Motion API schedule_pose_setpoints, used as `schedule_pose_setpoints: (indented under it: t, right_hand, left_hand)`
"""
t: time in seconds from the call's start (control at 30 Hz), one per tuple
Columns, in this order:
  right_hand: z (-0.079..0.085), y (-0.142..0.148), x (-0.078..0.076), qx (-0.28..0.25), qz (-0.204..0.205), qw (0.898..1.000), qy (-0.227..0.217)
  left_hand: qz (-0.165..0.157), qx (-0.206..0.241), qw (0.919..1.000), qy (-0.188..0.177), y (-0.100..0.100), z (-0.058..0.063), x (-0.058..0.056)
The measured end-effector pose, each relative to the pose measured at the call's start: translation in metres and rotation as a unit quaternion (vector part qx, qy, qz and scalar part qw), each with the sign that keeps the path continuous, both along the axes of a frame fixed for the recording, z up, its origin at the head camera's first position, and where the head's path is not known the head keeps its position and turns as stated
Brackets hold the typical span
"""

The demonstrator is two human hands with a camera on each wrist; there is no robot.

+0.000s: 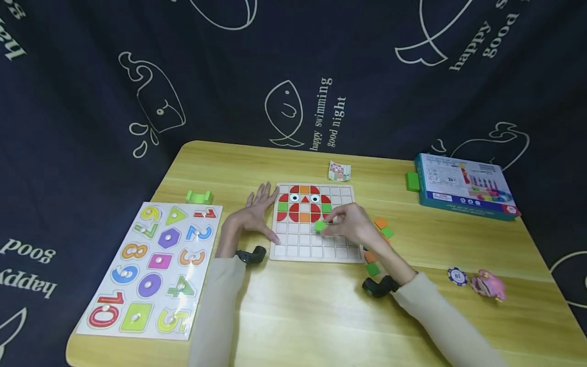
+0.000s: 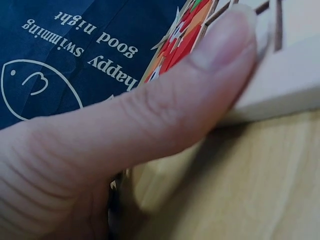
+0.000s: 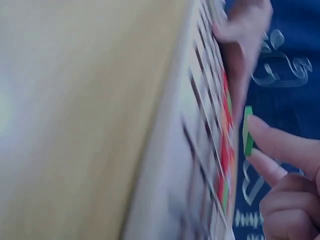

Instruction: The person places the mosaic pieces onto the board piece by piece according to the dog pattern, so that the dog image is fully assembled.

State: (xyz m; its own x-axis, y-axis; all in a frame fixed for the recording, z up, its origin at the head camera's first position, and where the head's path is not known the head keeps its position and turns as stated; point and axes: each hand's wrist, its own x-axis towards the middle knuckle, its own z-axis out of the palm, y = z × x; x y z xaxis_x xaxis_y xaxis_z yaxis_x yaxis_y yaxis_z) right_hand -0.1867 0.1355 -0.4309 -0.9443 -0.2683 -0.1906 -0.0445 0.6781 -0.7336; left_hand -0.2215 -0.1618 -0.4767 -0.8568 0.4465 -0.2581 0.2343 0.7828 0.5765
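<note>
In the head view a white grid board (image 1: 298, 250) lies mid-table, its upper cells filled with red, orange, green and eye-printed tiles (image 1: 303, 204). My right hand (image 1: 350, 224) pinches a small green square tile (image 1: 319, 226) between thumb and fingertips, over the board's grid. The same green tile (image 3: 248, 131) appears edge-on in the right wrist view. My left hand (image 1: 253, 214) is spread along the board's left side, with its thumb (image 2: 225, 45) resting on the board's rim.
Loose orange and green tiles (image 1: 372, 268) lie right of the board, partly hidden under my right forearm. A number puzzle board (image 1: 153, 270) is at left, a boxed toy (image 1: 465, 186) at back right. A picture card (image 1: 339, 172), poker chip (image 1: 457, 276) and pink figure (image 1: 488, 285) also lie there.
</note>
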Motion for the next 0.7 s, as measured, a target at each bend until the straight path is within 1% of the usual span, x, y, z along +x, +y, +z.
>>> schedule_pose_setpoints:
  t: [0.1,0.2,0.3,0.53,0.7]
  right_hand:
    - [-0.007,-0.025,-0.002,-0.008,0.0,1.0,-0.005]
    - [-0.012,-0.038,-0.005,-0.009,-0.013,1.0,-0.011]
    - [-0.016,-0.04,-0.008,-0.014,-0.02,1.0,-0.012]
    - [-0.023,-0.036,-0.01,-0.063,-0.003,0.998,-0.026]
    - [-0.025,-0.037,-0.011,-0.056,0.017,0.998,-0.022]
  left_hand:
    - [-0.002,0.005,1.0,-0.001,-0.001,0.001,0.0]
    - [-0.007,0.009,0.9999,0.0,-0.002,0.002,0.0]
    - [-0.01,0.008,0.9999,0.006,-0.001,0.003,0.0]
    - [-0.008,0.015,0.9999,0.002,-0.002,0.004,0.002]
    - [-0.006,0.021,0.9998,-0.001,-0.001,0.002,0.001]
